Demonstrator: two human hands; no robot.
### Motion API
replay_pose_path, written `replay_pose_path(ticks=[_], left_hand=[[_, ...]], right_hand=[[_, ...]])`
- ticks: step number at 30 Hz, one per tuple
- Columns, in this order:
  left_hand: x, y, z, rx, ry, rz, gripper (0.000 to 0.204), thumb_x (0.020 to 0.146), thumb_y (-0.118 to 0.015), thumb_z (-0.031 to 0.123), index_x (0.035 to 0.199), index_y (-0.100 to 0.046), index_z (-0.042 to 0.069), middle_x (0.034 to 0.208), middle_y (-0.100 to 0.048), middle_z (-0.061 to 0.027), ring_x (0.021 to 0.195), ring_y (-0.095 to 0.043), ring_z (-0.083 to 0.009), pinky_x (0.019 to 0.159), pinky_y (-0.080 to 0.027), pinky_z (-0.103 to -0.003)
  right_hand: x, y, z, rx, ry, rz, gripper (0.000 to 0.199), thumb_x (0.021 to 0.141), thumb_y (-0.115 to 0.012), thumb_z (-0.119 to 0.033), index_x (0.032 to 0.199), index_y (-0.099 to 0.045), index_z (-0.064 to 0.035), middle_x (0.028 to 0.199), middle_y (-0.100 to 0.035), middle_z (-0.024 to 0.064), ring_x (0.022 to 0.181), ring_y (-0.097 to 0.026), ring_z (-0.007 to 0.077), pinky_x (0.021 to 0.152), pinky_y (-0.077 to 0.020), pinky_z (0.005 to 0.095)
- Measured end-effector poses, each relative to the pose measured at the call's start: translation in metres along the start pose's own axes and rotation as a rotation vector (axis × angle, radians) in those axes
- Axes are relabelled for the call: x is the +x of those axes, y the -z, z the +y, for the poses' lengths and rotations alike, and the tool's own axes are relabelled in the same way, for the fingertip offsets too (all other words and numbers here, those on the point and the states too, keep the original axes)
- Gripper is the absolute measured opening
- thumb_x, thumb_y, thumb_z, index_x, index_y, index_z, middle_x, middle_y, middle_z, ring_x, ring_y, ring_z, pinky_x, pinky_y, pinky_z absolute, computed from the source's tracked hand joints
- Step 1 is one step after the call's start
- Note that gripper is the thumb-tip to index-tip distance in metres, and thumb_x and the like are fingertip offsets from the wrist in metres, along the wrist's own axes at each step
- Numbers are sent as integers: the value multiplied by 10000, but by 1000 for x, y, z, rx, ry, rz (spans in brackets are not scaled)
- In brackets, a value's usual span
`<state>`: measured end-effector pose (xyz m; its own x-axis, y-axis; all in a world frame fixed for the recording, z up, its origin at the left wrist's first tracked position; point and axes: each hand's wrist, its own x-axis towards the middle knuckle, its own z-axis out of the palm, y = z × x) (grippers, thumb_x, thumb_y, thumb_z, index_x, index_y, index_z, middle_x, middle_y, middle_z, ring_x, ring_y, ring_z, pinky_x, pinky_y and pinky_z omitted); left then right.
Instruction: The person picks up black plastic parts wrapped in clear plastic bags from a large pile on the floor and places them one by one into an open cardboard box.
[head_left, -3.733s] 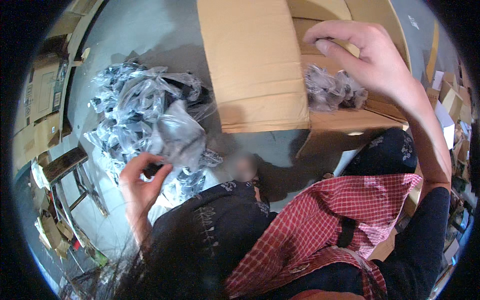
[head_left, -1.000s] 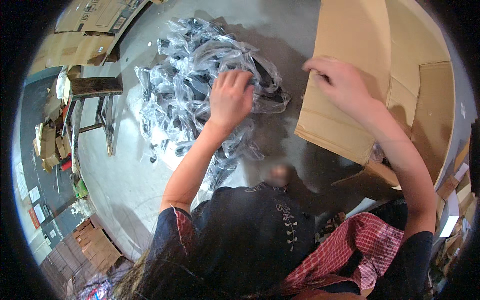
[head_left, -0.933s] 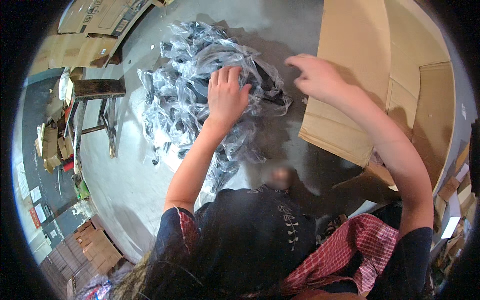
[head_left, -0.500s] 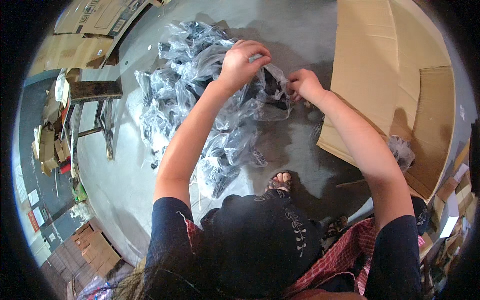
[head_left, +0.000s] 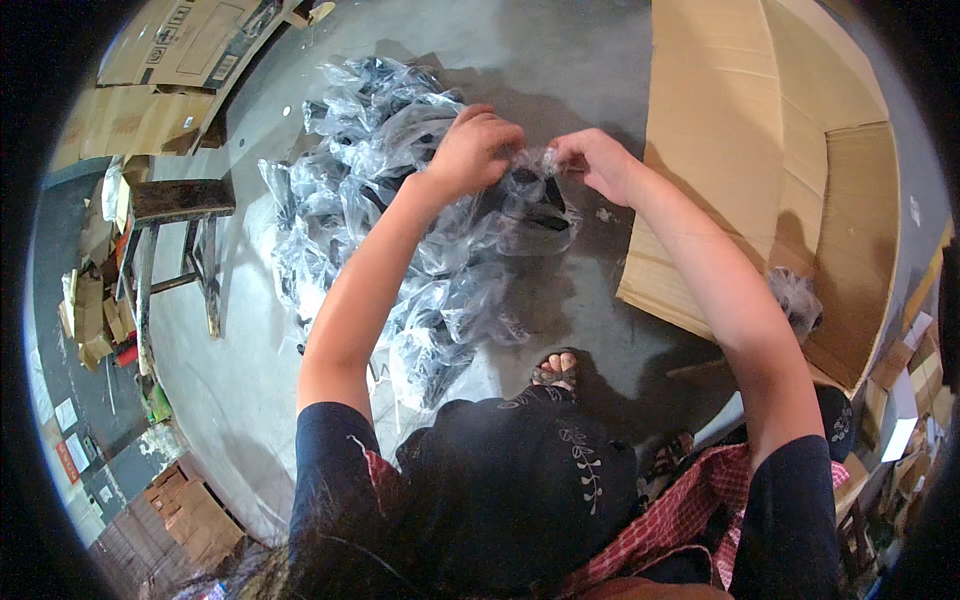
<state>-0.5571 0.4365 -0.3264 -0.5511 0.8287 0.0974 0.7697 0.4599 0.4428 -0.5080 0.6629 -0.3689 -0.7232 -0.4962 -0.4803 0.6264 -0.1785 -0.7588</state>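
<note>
A clear plastic bag (head_left: pixel 537 205) with dark contents hangs between my hands at the right edge of a heap. My left hand (head_left: pixel 475 150) is closed on the left side of the bag's gathered top. Opposite it, my right hand (head_left: pixel 598 165) pinches the top's right side between thumb and fingers. What the dark contents are, I cannot make out. Similar clear bags (head_left: pixel 350 220) with dark things inside lie heaped on the grey floor, to the left of and below my hands.
On the right stands a large open cardboard box (head_left: pixel 715 130) with another bagged bundle (head_left: pixel 797 300) in it. A dark wooden stool (head_left: pixel 180 203) is at the left. Printed cartons (head_left: pixel 190 50) stand at the upper left, flattened cardboard (head_left: pixel 195 510) at the lower left. My sandalled foot (head_left: pixel 555 370) is below the heap.
My right hand has risen from the bag's side to its top, closer to my left hand. My left hand has come down slightly. The bag's top is now bunched between them.
</note>
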Motion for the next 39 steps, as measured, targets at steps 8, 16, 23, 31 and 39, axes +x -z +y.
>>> replay_pose_path(ticks=[8, 16, 23, 31, 39], left_hand=[[26, -22, -19, -116, 308, 110, 199, 780, -634, 175, 930, -651, 46, 852, -677, -167, 799, -656, -364, 687, -519, -404], [17, -11, 25, -337, 370, 196, 264, 807, -667, 195, 1034, -683, 59, 921, -706, -142, 861, -688, -309, 759, -534, -357], [-68, -15, 58, 370, 417, 178, 795, 782, -690, 195, 1495, -341, 143, 1554, -224, -229, 1423, -218, -418, 1144, -150, -538], [-109, -13, 86, 567, 625, 144, 844, 754, -613, 60, 1519, -258, 53, 1553, -221, -251, 1463, -136, -425, 1155, -122, -536], [-44, -8, 78, 364, 474, 397, 636, 755, -660, 161, 1357, -481, 60, 1343, -532, -115, 1256, -443, -319, 1049, -282, -486]], right_hand=[[-12, -15, -7, -100, -25, 18, 679, 599, -639, -75, 1267, -519, -85, 1000, -563, 11, 912, -539, 135, 717, -454, 276], [16, -39, 43, -747, 161, 413, 585, 794, -713, -392, 1286, -567, -112, 1156, -657, 207, 1087, -621, 375, 939, -477, 449], [24, -14, 41, -689, 259, 502, 428, 839, -659, -421, 1118, -675, -96, 1051, -687, 217, 1021, -642, 392, 868, -498, 454], [29, -15, 42, -523, 36, 279, 529, 953, -547, -443, 1352, -534, -97, 1304, -587, 101, 1200, -509, 224, 1039, -372, 350], [25, -19, 21, -941, -164, 237, 650, 909, -428, -599, 1499, -311, -352, 1566, -328, 98, 1418, -126, 530, 1088, -34, 715]])
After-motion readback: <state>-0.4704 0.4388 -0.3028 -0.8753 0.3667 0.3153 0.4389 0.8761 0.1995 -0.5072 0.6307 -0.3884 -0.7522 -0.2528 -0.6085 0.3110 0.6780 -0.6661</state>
